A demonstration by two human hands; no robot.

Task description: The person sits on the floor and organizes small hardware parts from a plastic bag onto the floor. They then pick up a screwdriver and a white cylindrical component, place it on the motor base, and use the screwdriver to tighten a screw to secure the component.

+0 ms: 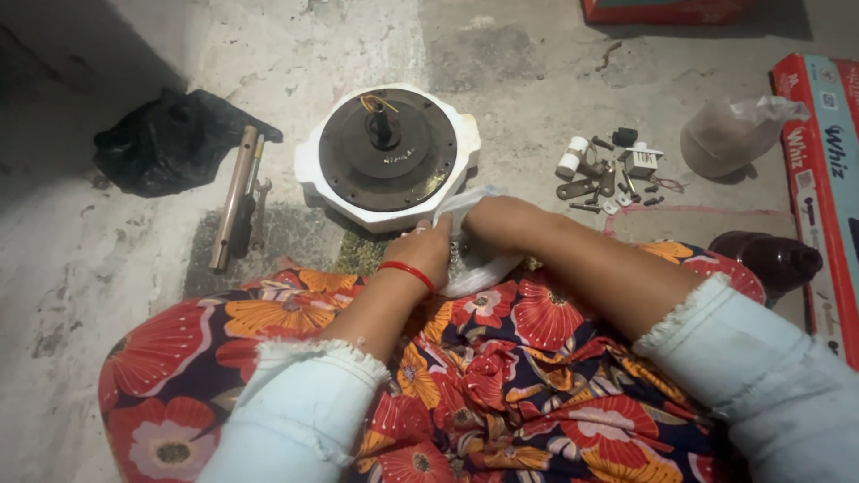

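both my left hand (429,253) and right hand (501,219) grip the clear plastic bag (474,259) just below the fan motor (387,152); next, i'd judge, working it open

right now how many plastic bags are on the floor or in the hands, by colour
black plastic bag: 1
clear plastic bag: 1
white plastic bag, held by the left hand and right hand: 1
total: 3

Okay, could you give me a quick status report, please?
Both hands, left and right, on clear plastic bag in lap. Fan motor just ahead. Nothing in the way.
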